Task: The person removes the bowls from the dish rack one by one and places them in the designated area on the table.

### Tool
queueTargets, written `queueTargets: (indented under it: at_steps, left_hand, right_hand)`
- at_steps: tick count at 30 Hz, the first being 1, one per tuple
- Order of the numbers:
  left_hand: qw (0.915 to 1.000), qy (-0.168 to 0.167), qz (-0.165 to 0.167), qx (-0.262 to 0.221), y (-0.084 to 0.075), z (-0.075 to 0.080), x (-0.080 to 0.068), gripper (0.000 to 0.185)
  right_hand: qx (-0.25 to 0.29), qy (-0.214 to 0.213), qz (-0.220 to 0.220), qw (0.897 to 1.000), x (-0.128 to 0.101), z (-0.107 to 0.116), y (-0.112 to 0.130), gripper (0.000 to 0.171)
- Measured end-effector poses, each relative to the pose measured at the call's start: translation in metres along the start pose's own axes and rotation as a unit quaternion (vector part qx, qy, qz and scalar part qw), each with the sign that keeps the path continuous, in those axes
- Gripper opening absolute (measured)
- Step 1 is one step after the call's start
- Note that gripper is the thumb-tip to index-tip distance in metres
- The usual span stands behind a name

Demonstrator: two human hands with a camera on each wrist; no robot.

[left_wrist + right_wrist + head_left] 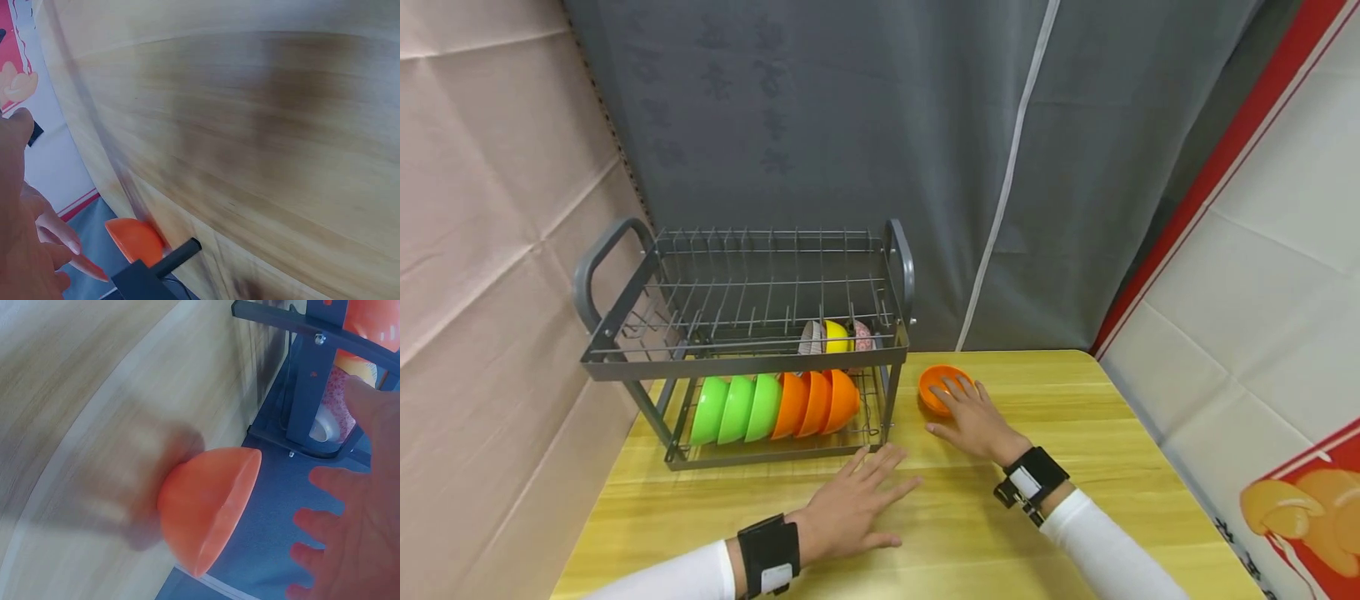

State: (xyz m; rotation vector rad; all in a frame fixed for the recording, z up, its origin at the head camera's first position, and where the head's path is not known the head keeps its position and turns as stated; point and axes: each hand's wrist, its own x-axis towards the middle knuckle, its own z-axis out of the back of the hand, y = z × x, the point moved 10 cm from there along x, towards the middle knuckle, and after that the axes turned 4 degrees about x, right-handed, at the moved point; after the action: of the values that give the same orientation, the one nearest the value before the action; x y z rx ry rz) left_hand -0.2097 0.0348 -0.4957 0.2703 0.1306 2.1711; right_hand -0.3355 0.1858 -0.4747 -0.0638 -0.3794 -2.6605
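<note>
A single orange bowl (934, 388) stands upright on the table, right of the dish rack. Over its near right side is my right hand (976, 423), fingers spread and partly covering the bowl. In the right wrist view a gap shows between those fingers (325, 522) and the orange bowl (203, 503). My left hand (853, 504) hovers palm down in front of the rack, its fingers spread and holding nothing. On the rack's lower tier, three green bowls (739, 408) and three orange bowls (816, 404) lean on their sides in a row.
The dark two-tier dish rack (745, 364) stands at the left back of the wooden table (1037, 392). Behind the front row are a yellow bowl (837, 336) and a pink patterned bowl (862, 337). A grey curtain (850, 125) hangs behind, with pale cloth walls (490, 292) at the sides.
</note>
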Motion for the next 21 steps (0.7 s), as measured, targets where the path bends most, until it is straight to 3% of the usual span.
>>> queueTargets:
  at_steps: [11, 21]
  left_hand:
    - [0.9998, -0.003, 0.015, -0.011, 0.011, -0.002, -0.009, 0.077]
    - [0.9994, 0.003, 0.032, -0.012, 0.023, 0.004, -0.016, 0.078]
  right_hand:
    - [-0.015, -0.051, 0.040, 0.998, -0.004, 0.010, 0.016, 0.073]
    - [-0.024, -0.037, 0.050, 0.998, -0.008, 0.014, 0.035, 0.078]
